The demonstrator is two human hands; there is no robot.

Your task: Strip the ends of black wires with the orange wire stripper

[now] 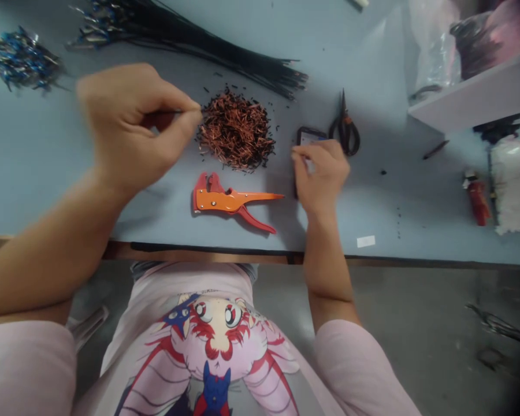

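My left hand [134, 124] hovers over the blue table, fingers pinched on a thin black wire whose tip shows at the fingertips. Just right of it lies a pile of copper-coloured wire scraps [236, 130]. My right hand [320, 170] rests on a dark phone [311, 136], fingers curled over it. An orange wire stripper [229, 201] lies on the table between my hands, near the front edge. A bundle of long black wires [199, 43] stretches across the back of the table.
Black scissors [345, 128] lie right of the phone. Blue-tipped terminals [19, 58] sit at the far left. A white shelf [472, 95] with bags is at the right, with a red tool [476, 199] and a white bundle [515, 182] below it.
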